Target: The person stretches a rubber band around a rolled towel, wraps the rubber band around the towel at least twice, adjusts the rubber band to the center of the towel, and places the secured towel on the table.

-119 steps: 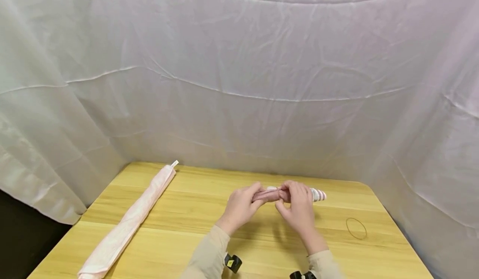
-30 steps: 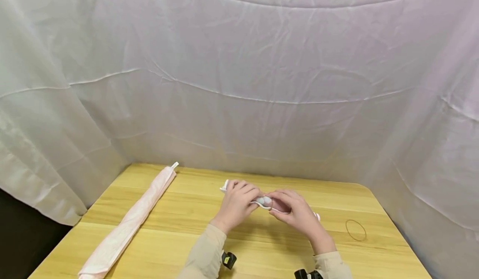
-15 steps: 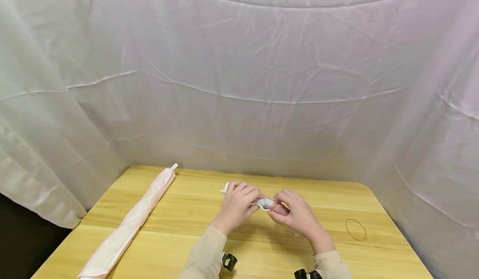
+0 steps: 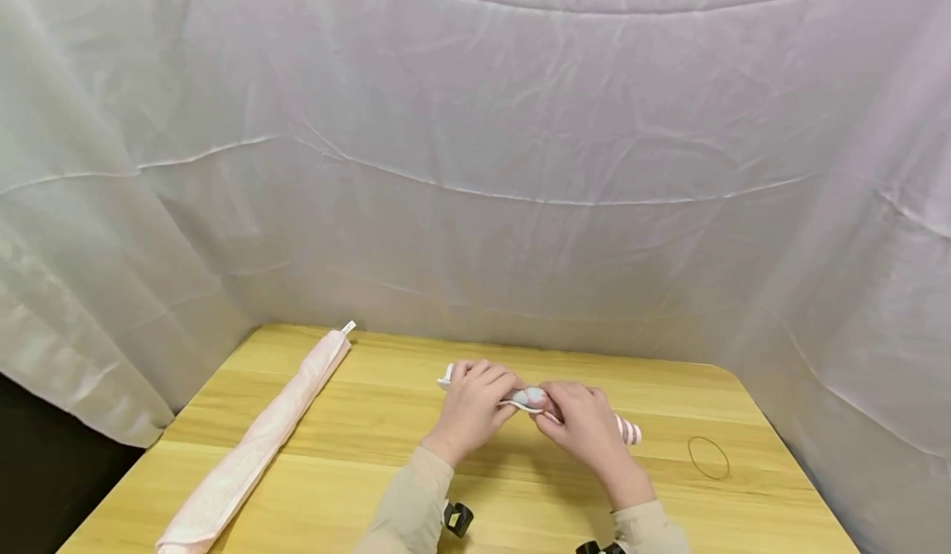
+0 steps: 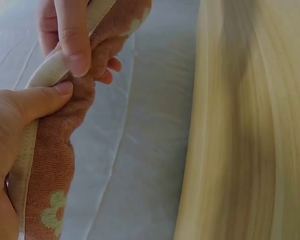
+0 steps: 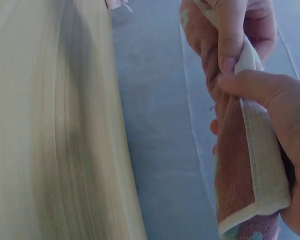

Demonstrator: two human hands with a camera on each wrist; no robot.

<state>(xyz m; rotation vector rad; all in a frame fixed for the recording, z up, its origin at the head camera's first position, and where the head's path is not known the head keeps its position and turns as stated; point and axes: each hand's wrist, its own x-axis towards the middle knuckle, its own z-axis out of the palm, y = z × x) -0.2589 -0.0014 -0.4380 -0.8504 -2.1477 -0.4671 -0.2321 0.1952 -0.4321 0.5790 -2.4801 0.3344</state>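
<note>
A rolled terry towel (image 4: 527,397) is held over the table, pinkish brown with pale flowers and a white hem. My left hand (image 4: 471,409) grips its left part, with a white end showing past the fingers. Further right, my right hand (image 4: 590,430) holds the roll, and a pink-and-white striped end (image 4: 628,430) sticks out beyond it. In the left wrist view, both thumbs (image 5: 47,100) press close together at the white hem (image 5: 50,70), and the cloth is creased there. The right wrist view shows the hem (image 6: 262,155) running along the roll under my right thumb.
A long pale pink roll of cloth (image 4: 260,438) with a white tag (image 4: 348,328) lies along the table's left side. At the right, a thin rubber band (image 4: 709,457) lies on the wooden table (image 4: 386,488). A pale curtain (image 4: 475,248) hangs behind.
Since the first frame the towel has turned, so pale pattern and hem now show between my hands. Over the last half second my right hand shifted, and the striped end came into view.
</note>
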